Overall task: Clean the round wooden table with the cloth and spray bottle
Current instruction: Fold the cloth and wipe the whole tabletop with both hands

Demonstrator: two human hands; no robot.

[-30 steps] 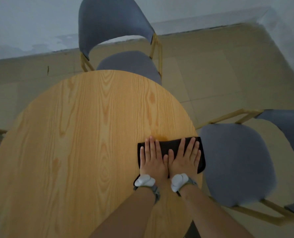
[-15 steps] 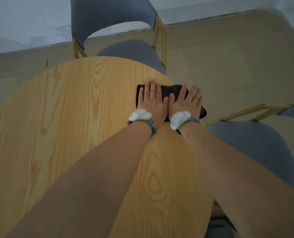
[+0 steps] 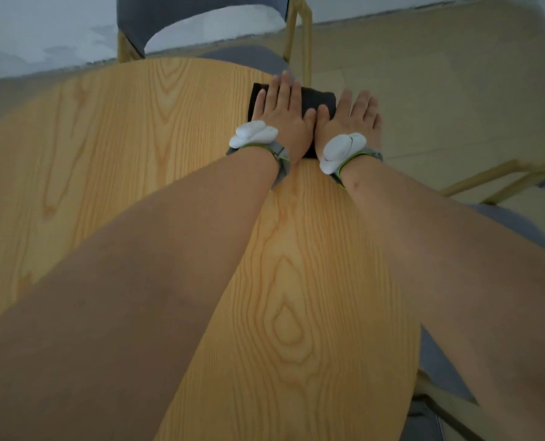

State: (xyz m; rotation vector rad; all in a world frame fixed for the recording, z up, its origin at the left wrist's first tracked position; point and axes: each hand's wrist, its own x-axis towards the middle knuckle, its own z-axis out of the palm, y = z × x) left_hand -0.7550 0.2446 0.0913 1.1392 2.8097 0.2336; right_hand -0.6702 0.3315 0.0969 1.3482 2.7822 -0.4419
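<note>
My left hand [image 3: 280,114] and right hand [image 3: 349,122] lie flat, fingers straight, side by side, pressing the dark cloth [image 3: 315,98] onto the table [image 3: 156,128] at its far right edge, near a chair [image 3: 201,17].

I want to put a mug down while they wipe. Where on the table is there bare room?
Bare wood on the table left of the left hand, and between the forearms. Crowded at the far right edge: both hands, right hand, press the cloth.
</note>
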